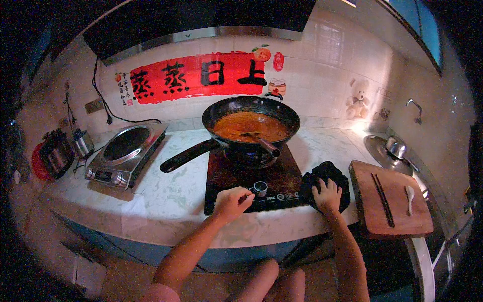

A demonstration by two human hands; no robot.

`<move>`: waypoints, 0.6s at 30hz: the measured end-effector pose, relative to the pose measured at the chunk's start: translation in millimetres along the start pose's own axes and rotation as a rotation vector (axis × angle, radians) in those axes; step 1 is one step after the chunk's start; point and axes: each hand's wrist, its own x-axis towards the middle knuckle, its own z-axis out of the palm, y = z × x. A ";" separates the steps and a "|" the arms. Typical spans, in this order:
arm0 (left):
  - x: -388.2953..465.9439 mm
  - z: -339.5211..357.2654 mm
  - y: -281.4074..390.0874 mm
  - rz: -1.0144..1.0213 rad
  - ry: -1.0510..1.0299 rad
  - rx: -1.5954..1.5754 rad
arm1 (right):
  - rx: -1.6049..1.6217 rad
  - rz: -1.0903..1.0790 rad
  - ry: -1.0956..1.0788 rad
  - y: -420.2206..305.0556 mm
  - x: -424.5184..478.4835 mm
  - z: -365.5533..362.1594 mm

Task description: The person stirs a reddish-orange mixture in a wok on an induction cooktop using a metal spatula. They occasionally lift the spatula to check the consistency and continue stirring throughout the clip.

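My left hand [233, 203] is closed around the dark handle of a small utensil with a round, ring-like metal end [260, 188], perhaps a measuring spoon. It is held over the front of a black induction cooktop [222, 173]. To the right, my right hand [327, 194] lies with spread fingers on a crumpled black cloth or bag [328, 170]; which of these it is I cannot tell. At the back of the cooktop stands a black wok [249, 153] containing orange-red sauce [245, 122]. A hollow metal utensil handle [268, 146] leans out over its near rim.
The wok's long handle [188, 156] juts left over the marble-patterned counter [166, 204]. Further left sits a silver single-burner cooker [124, 154]. At right, a wooden cutting board [396, 204] carries dark chopsticks [382, 200] and a white spoon [409, 200], beside a metal lid [373, 145].
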 end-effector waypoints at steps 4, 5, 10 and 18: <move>1.2 -0.2 1.0 -0.003 0.005 -0.014 | -0.004 0.007 -0.011 1.5 0.1 1.8; 1.5 -0.1 1.0 -0.004 0.004 -0.018 | -0.009 0.010 -0.014 2.3 0.3 2.3; 1.5 0.8 -0.8 0.027 0.010 -0.021 | 0.016 -0.016 0.026 6.1 0.5 9.4; 1.1 3.7 -2.9 0.064 0.025 -0.029 | 0.002 0.026 -0.050 0.9 0.9 -0.2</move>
